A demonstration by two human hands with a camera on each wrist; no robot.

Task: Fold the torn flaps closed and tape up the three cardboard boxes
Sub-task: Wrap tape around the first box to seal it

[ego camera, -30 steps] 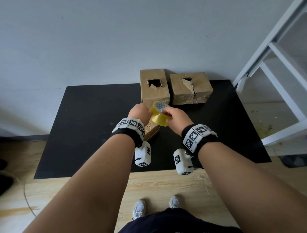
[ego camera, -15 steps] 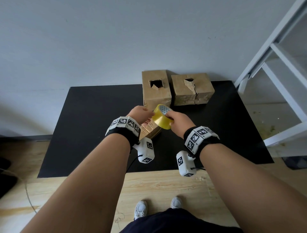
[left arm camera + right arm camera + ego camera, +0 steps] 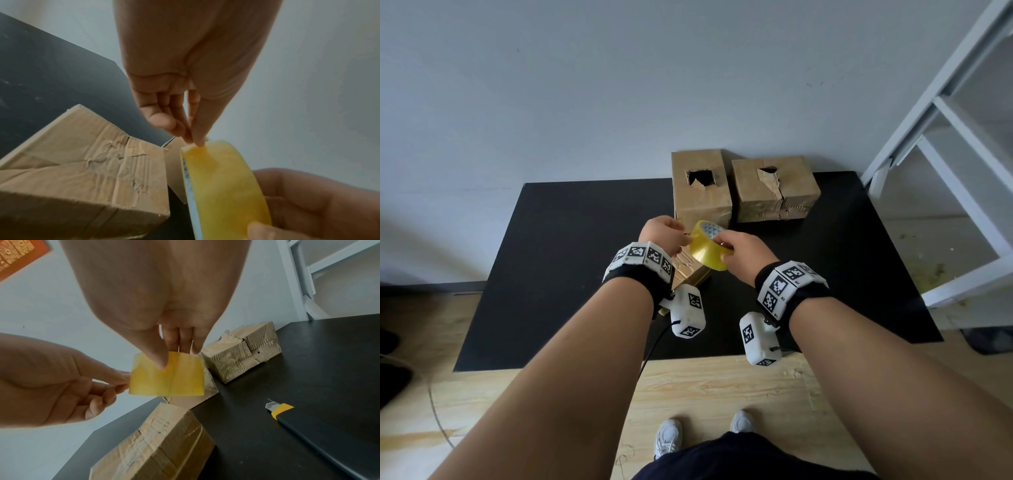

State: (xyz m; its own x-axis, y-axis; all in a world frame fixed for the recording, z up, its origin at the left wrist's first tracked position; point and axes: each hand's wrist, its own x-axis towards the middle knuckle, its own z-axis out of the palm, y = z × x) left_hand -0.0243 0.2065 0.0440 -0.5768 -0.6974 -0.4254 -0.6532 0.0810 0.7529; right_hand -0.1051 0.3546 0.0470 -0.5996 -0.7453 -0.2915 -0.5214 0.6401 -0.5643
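Note:
A yellow tape roll (image 3: 707, 250) hangs in the air above the near cardboard box (image 3: 691, 272). My right hand (image 3: 176, 356) grips the roll (image 3: 168, 379), thumb pressed on its outer face. My left hand (image 3: 193, 138) pinches thumb and forefinger at the roll's rim (image 3: 222, 186). The near box (image 3: 160, 443) has a creased, taped top. At the table's back stand a box with a torn hole (image 3: 700, 188) and a box with a ripped flap (image 3: 774, 192).
A yellow and black utility knife (image 3: 308, 426) lies on the black table (image 3: 571, 274) to the right of the near box. A white shelf frame (image 3: 941, 171) stands at the right. The wall runs right behind the two far boxes.
Both hands stay at the roll over the near box. They have shifted slightly, and the left fingers have moved along the roll's rim.

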